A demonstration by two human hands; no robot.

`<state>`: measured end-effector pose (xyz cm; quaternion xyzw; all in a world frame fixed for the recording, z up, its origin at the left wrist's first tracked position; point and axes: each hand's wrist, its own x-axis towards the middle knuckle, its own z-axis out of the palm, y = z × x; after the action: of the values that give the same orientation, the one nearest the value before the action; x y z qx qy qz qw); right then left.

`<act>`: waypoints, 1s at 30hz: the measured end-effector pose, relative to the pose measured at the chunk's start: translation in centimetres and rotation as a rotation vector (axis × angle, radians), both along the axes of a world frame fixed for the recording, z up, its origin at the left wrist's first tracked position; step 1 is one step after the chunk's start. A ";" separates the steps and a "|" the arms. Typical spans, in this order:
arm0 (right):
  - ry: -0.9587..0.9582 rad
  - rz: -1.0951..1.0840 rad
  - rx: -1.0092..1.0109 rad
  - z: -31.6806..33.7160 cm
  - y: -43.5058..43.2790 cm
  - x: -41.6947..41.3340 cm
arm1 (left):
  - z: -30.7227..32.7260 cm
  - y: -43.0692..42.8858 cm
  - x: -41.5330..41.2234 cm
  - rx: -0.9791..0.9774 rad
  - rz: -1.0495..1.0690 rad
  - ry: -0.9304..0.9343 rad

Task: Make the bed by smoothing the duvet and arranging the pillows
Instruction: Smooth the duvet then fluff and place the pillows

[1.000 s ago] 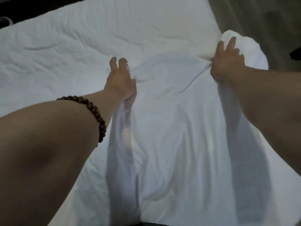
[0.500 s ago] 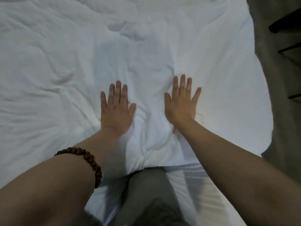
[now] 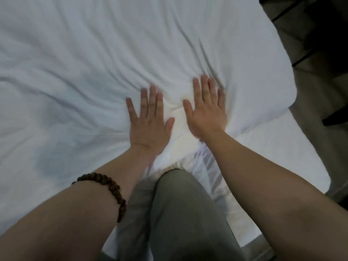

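Observation:
A white duvet (image 3: 94,63) covers the bed and fills most of the view, with long wrinkles fanning out from my hands. My left hand (image 3: 149,121) lies flat on the duvet near its front edge, fingers straight and spread. Just to its right, my right hand (image 3: 207,108) presses flat on the duvet too, fingers straight. Below the duvet's edge the white bed sheet (image 3: 273,157) shows. No pillow is in view.
My knee in grey trousers (image 3: 175,213) rests against the bed's front edge. A beaded bracelet (image 3: 111,193) is on my left wrist. The duvet's right corner (image 3: 282,87) ends beside a grey floor (image 3: 310,147) with dark furniture (image 3: 320,25) at the top right.
A second ago both hands gripped bunched fabric; they then let go and flattened on the duvet. Since half a second ago they have slid forward and closer together, drawing wrinkles around them.

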<state>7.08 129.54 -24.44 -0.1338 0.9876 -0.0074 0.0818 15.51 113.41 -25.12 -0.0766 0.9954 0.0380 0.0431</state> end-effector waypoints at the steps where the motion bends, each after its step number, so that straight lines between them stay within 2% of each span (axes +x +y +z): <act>1: 0.040 -0.113 0.006 -0.3 1.4 -0.4 | -0.6 1.4 -0.3 0.006 -0.077 0.019; 5: 0.101 -0.544 -0.060 -1.1 6.9 -4.0 | -1.9 6.1 -2.5 0.032 -0.267 0.089; 11: 0.132 -0.792 -0.147 -2.2 12.2 -9.7 | -3.2 8.2 -5.6 0.058 -0.460 0.223; 17: 0.023 -0.914 -0.110 -1.6 15.6 -13.2 | -3.3 9.8 -7.4 0.066 -0.492 0.184; 22: -0.118 -0.953 -0.269 -0.7 19.0 -14.7 | -3.2 11.1 -8.4 0.081 -0.512 0.154; 30: -0.075 -0.890 -0.354 0.5 21.3 -14.8 | -3.0 15.3 -12.0 0.077 -0.626 0.130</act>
<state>-7.73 150.86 -23.90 0.2906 0.9288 -0.2146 0.0822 3.54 128.68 -28.13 0.2375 0.9692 0.0653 -0.0082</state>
